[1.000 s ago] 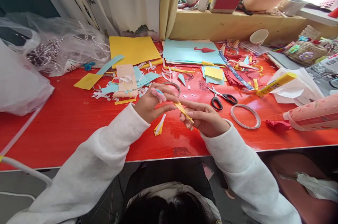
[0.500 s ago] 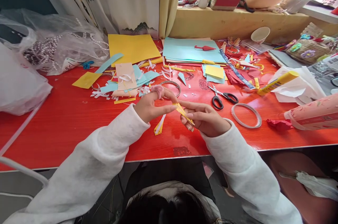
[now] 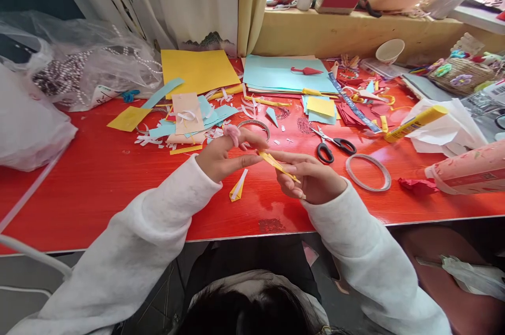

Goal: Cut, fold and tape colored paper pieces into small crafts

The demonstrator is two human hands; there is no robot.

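A narrow folded piece of yellow paper is held slantwise over the front of the table. My right hand grips its lower right part, with the thumb on top and the fingers beneath. At its upper left end, the thumb and fingers of my left hand close on the tip; a fuzzy pink ring-like band sits on that hand. On the table just below my hands lies a second folded yellow paper piece with a white strip along it.
Black-handled scissors and a tape roll lie right of my hands. Paper scraps spread behind my left hand. Blue sheets, a yellow sheet, a glue stick and a pink bottle are around the red table.
The yellow paper has turned a little flatter, its lower end shifting right. My right hand has moved slightly right with it, and my left hand stays at the tip.
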